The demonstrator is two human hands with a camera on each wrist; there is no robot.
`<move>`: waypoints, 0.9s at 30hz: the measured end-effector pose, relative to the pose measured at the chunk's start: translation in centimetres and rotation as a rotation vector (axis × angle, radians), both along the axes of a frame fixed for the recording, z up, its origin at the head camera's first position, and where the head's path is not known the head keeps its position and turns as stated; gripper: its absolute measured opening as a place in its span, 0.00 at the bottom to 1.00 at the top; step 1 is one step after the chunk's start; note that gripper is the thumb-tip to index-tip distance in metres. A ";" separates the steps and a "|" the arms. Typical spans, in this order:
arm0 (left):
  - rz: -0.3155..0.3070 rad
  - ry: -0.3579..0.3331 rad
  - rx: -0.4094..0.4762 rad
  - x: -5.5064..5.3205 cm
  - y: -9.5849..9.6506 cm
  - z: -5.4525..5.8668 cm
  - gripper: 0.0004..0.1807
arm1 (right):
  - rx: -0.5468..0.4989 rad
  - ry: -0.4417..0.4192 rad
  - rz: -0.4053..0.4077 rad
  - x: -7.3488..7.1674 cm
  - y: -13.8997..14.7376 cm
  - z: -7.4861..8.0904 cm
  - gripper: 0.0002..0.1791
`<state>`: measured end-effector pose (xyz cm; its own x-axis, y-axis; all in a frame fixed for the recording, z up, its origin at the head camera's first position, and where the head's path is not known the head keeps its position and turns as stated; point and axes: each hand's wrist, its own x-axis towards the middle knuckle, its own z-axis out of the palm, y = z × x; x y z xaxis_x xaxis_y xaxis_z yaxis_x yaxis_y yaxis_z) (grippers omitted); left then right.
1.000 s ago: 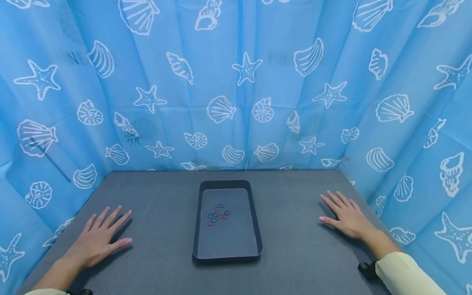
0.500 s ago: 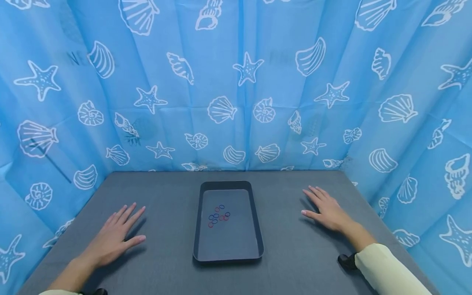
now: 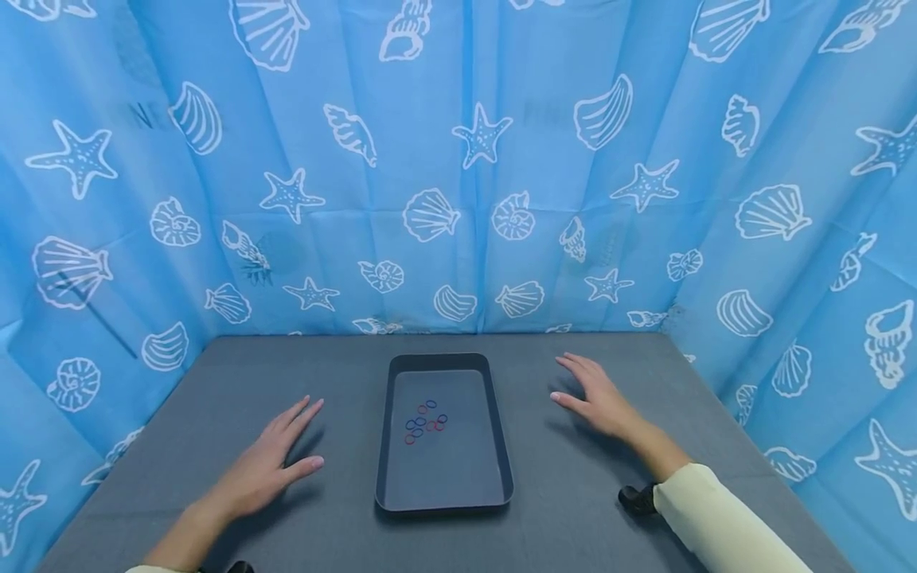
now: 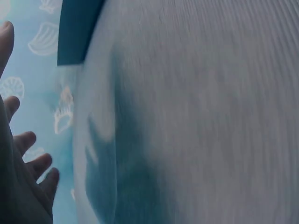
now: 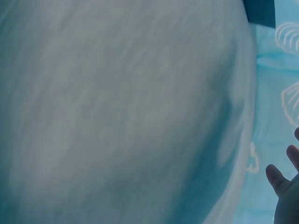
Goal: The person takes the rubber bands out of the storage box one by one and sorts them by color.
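Note:
A dark grey rectangular tray (image 3: 444,499) lies in the middle of the table in the head view. On its floor, left of centre, several small red and blue rings (image 3: 420,422) lie in a loose cluster. To the tray's left is my left hand (image 3: 261,469), fingers extended and thumb apart, holding nothing. My right hand (image 3: 598,398) hovers to the right of the tray, thumb spread from the fingers and nothing in its grasp. Both hands cast shadows on the cloth. In the left wrist view the spread fingers (image 4: 39,165) show at the left edge, and the tray (image 4: 77,32) at the top.
A grey cloth covers the table (image 3: 322,366). Blue curtains (image 3: 444,159) printed with white shells and starfish hang behind it and along both sides. A black strap piece (image 3: 636,500) sits at the right wrist, by a pale sleeve (image 3: 716,509).
Both hands have moved inward toward the tray, the left one rightward and the right one leftward. The tray and rings have stayed in place.

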<state>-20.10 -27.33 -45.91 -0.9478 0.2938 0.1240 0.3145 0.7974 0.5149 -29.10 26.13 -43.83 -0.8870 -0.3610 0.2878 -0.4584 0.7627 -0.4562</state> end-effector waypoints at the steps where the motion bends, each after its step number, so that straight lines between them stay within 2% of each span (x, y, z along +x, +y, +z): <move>1: 0.001 -0.006 0.021 0.0 0.4 0.0 0.40 | -0.014 -0.004 0.000 0.0 -0.4 0.1 0.37; 7: 0.000 -0.013 0.163 0.1 2.3 0.0 0.38 | -0.086 -0.012 -0.009 -0.4 -2.7 0.3 0.36; 14: -0.009 -0.099 0.339 0.6 4.7 0.1 0.35 | -0.204 0.005 0.021 -0.6 -5.1 0.5 0.33; 18: 0.042 -0.157 0.425 0.9 6.3 0.5 0.34 | -0.283 -0.021 0.020 -0.5 -6.1 0.7 0.32; 21: 0.098 -0.193 0.482 0.8 7.3 0.6 0.33 | -0.324 -0.056 0.002 -0.2 -6.8 1.0 0.31; 27: 0.167 -0.198 0.561 0.3 8.9 0.2 0.27 | -0.358 -0.125 -0.020 -0.1 -8.6 1.7 0.31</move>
